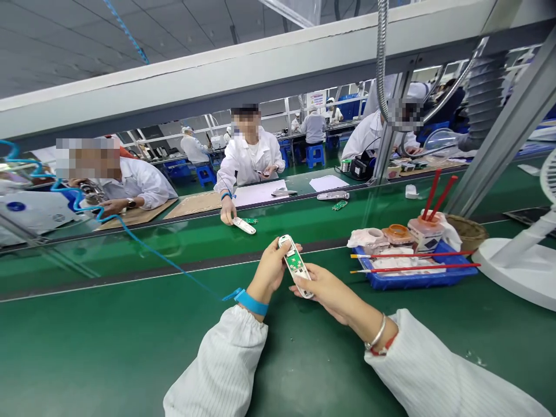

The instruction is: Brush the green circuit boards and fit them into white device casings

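White Casing (299,274) Held Between Two Hands

Left hand (273,263) pinches its far end, right hand (324,286) the near one, fingers curled and partly hidden behind, above a green bench (108,347). Details on the casing's circuit board (295,262) seem too small to read; a fan (516,272) is cut off at right.

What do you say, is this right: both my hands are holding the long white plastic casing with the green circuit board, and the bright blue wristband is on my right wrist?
Not quite: the head view shows the bright blue wristband on your left wrist. Your left hand and right hand do both hold the long white plastic casing with the green circuit board.
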Available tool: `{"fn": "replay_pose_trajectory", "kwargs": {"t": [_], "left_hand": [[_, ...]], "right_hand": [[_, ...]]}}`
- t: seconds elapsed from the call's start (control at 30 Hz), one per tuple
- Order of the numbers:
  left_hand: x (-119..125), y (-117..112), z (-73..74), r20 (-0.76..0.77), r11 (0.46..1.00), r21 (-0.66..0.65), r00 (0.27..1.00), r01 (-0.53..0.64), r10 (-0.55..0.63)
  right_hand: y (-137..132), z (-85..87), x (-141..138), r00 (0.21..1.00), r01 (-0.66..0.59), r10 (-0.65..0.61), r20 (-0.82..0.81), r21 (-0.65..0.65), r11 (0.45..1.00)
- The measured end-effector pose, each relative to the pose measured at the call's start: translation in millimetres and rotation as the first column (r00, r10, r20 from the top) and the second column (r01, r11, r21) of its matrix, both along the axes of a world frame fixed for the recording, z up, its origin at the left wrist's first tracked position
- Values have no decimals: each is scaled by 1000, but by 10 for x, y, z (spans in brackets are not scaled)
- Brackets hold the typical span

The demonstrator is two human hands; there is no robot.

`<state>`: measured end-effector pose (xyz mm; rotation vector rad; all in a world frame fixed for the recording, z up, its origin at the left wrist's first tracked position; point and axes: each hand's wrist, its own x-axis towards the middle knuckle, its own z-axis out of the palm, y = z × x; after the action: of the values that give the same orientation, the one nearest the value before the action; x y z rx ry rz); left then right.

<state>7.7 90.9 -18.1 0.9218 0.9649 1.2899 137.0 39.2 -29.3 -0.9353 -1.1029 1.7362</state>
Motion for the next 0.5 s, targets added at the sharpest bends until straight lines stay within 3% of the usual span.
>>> {"fn": "replay_pose_trajectory", "kwargs": {"t": [0.27,0.5], "left_hand": [[-594,800,-211,-73,967,-27,965,-254,252],[-653,1551,-333,-305,945,-17,902,-326,306]], "right_hand": [[-262,-232,539,936,-204,232,265,-129,971],[-210,-330,657,918,-207,243,313,-142,968]]}}
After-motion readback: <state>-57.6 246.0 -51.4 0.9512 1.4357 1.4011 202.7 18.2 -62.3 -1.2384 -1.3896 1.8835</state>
